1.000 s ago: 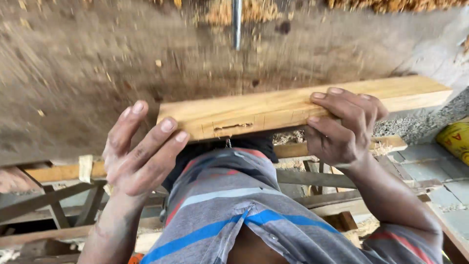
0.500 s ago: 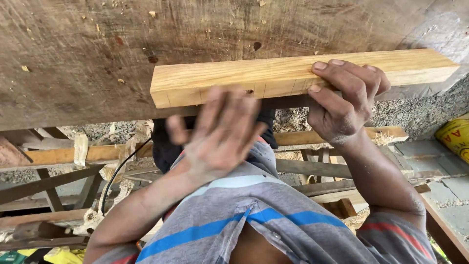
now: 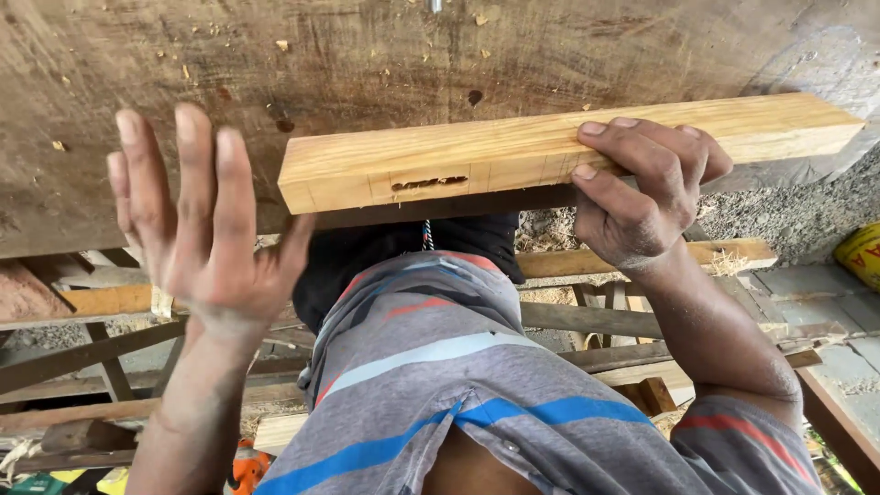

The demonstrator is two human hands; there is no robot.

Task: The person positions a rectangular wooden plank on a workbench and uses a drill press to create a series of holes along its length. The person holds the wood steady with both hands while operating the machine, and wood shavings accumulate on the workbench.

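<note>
- Right hand (image 3: 642,197): fingers curled over a pale timber bar (image 3: 550,151) with a slot, lying along the worn surface's (image 3: 137,55) near edge.
- Left hand (image 3: 197,229): spread, raised, empty.
- Best practice: press the bar flat, fingers off the slot.

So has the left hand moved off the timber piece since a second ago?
Yes. The left hand has left the timber piece's near end and moved leftward, now raised open over the worn bench top, touching nothing.
</note>
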